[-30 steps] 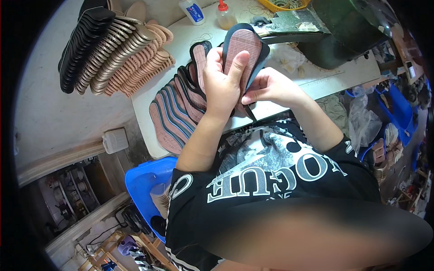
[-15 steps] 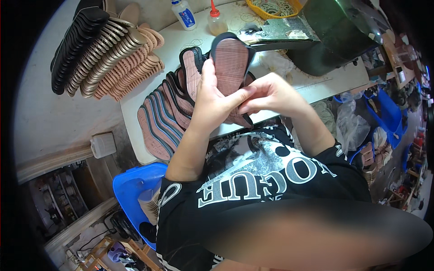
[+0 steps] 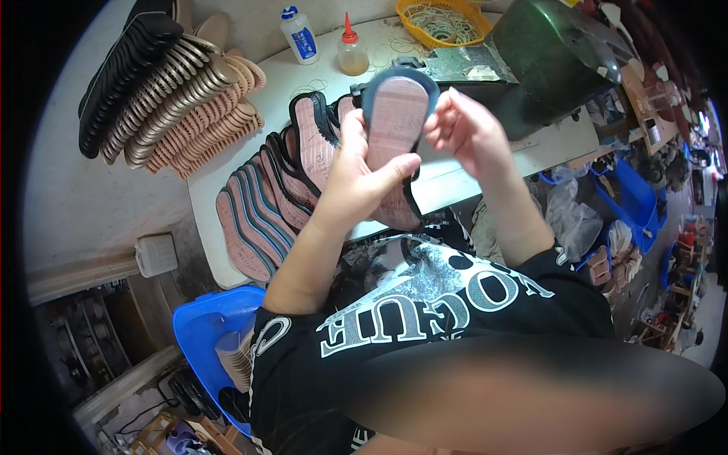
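Note:
Upright in my left hand (image 3: 360,178) is a shoe sole (image 3: 396,114) with a pinkish ridged face and a dark rim. My left thumb presses across its face, and the fingers wrap behind the left edge. At the sole's upper right edge, my right hand (image 3: 470,133) has its fingers curled, with the tips close to or touching the rim. What these fingers hold, if anything, is hidden. Just left of my left hand stands a row of similar pink soles (image 3: 262,201) with black and blue-grey edges, leaning together on the white table (image 3: 447,186).
A white bottle (image 3: 300,36), a red-tipped squeeze bottle (image 3: 353,53) and a yellow basket of bands (image 3: 440,21) stand at the back. A dark green machine (image 3: 546,61) occupies the right. Stacked insoles (image 3: 171,91) are at far left; a blue bin (image 3: 201,326) is below.
My right hand has moved from the sole's lower part up to its upper right edge. The sole has turned slightly, its face now more toward me. The whole view has shifted a little.

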The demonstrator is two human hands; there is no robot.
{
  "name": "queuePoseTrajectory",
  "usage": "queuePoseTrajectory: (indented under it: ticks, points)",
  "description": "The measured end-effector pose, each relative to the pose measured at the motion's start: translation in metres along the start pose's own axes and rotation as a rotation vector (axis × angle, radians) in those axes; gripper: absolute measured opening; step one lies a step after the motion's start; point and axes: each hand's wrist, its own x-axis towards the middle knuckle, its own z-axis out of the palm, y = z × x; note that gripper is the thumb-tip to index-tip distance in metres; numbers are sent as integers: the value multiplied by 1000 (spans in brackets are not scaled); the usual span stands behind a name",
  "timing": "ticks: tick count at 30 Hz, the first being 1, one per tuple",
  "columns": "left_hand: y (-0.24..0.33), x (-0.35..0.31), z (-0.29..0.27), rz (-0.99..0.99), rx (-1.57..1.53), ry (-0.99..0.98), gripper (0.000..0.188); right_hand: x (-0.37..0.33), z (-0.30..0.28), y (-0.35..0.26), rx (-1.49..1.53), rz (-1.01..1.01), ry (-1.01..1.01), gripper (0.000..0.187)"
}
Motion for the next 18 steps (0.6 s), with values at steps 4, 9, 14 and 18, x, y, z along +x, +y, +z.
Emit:
queuePoseTrajectory:
  ticks: [4,9,14,18]
  points:
    - [9,28,-9,-1,-205,190,48,-27,16,67,48,85,-237,61]
    - [-8,74,-46,-80,162,296,40,-26,27,58,-173,24,-19,36]
    - [-39,105,-60,-15,830,376,64,-18,30,51,-41,106,21,34]
    - [-51,117,-54,39,868,411,60,-16,26,49,-38,51,19,35]
